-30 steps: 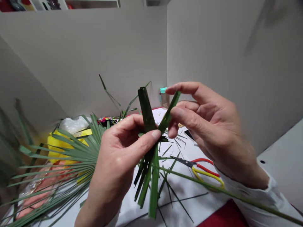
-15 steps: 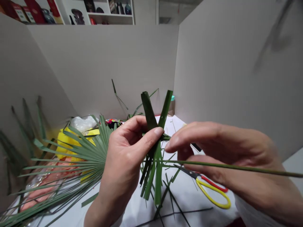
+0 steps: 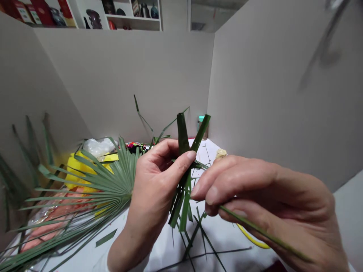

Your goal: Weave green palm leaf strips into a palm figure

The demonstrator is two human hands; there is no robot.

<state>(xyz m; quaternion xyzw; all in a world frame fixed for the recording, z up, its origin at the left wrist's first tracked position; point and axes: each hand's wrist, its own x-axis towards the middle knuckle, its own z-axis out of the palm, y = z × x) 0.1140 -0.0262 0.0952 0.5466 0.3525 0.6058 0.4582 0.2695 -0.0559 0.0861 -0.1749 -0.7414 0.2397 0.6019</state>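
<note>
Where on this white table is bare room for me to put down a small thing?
The white tabletop is bare between the thin dark palm strands, the yellow plastic handle loop and the right hand. A smaller patch lies right of the left forearm. The left side is crowded by the green fan palm leaf over yellow plastic.

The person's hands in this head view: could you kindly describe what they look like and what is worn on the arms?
The left hand and right hand are bare, ungloved and show no rings, with short, unpainted nails. A white sleeve shows at the left wrist.
</note>
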